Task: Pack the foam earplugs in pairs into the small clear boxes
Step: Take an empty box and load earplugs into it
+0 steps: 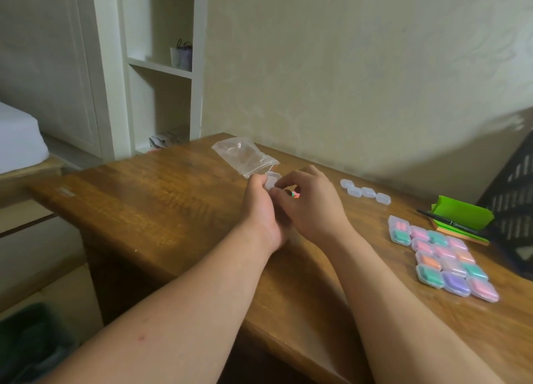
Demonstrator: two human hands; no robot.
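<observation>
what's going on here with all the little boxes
A person is packing earplugs at a wooden table. The left hand holds a small clear box, and the right hand pinches at it, with a coloured bit, probably an earplug, showing under its fingers. Four empty boxes wait in a row to the right, and the filled boxes lie grouped nearer the person.

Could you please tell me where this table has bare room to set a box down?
The table is bare from its left edge to the left hand, and in the strip between the empty boxes and filled boxes. It is crowded by the green pad and black crate.
</observation>
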